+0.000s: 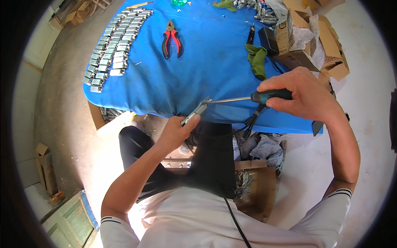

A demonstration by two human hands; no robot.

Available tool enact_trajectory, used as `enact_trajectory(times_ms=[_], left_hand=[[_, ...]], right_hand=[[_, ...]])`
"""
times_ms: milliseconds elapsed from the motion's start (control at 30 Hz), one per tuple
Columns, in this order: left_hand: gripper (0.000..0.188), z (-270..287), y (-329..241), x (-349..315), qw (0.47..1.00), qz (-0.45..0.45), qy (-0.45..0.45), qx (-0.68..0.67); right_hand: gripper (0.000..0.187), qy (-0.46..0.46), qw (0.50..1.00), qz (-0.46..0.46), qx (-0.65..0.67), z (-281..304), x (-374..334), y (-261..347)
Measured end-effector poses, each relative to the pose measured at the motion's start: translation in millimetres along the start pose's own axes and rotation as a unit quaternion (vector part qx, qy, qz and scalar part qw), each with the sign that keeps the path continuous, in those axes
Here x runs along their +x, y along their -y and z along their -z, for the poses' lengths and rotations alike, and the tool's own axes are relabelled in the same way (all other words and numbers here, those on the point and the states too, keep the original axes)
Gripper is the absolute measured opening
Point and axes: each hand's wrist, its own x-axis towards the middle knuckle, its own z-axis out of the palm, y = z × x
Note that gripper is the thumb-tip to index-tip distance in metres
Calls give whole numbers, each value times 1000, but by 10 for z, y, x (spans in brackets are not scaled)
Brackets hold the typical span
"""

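Note:
My left hand is closed round the lower end of a slim silvery metal part, held slanted at the table's near edge. A screwdriver with a dark green handle is gripped in my right hand. Its shaft points left, and the tip meets the upper end of the metal part; the exact contact is too small to make out. Beyond my hands, red and black pliers lie on the blue cloth. Rows of small silvery metal pieces line the table's left side.
Cardboard boxes with plastic wrap stand at the table's right. Close by are a green cloth, a black box and a dark pen-like tool. A bundled black cable hangs near my right hand. An open carton sits below.

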Motion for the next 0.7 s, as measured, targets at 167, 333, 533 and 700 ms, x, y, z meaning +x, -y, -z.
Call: enact_trajectory(times_ms=[167,333,533,700], left_hand=[[65,110,-19,63,996,25,76,48],[70,171,-139,51,977,25,67,203],[64,163,-313,26,966,31,51,253],[55,51,-361,104,973,79,49,210]], right_hand=[[25,-2,998,59,-7,-33,-1,-129],[19,15,996,56,-64,54,68,-99],[14,11,996,64,-56,-1,78,-130],[11,19,995,82,-49,8,85,-102]])
